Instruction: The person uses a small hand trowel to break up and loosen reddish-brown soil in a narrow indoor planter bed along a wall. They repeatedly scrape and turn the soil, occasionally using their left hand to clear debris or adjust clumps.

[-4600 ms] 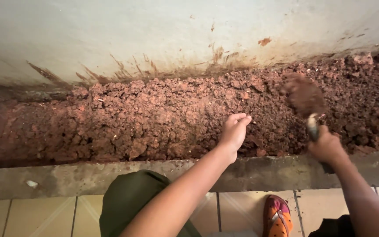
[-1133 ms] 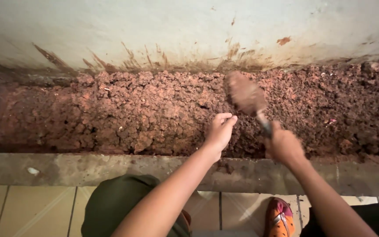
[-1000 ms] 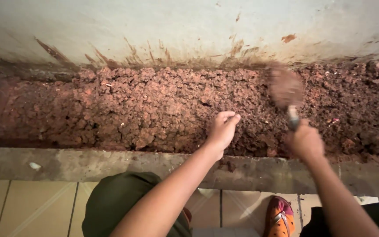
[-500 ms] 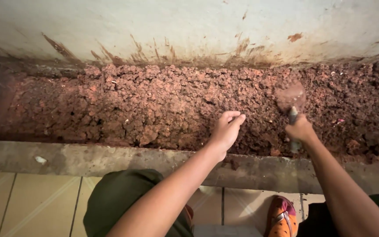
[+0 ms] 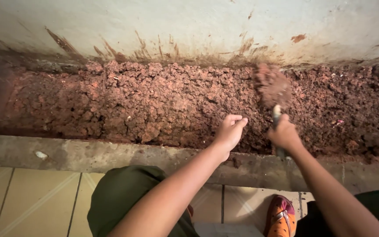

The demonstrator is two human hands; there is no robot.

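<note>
A long bed of lumpy reddish-brown soil [image 5: 154, 105] runs between a stained white wall and a low concrete curb [image 5: 88, 153]. My right hand [image 5: 284, 134] grips the handle of a small trowel [image 5: 273, 90], whose soil-caked blade is raised over the bed toward the wall. My left hand [image 5: 230, 131] rests on the soil near the curb with fingers loosely curled, holding nothing that I can see. The two hands are close together, the trowel just right of my left fingers.
The white wall [image 5: 189, 26] is streaked with soil marks along its base. Below the curb lies a pale tiled floor [image 5: 27, 202]. My knee in dark green cloth [image 5: 128, 193] and an orange shoe [image 5: 280, 218] are at the bottom.
The trowel moved right and down into the soil, then came up again toward the wall. My left hand stayed on the soil in about the same place.
</note>
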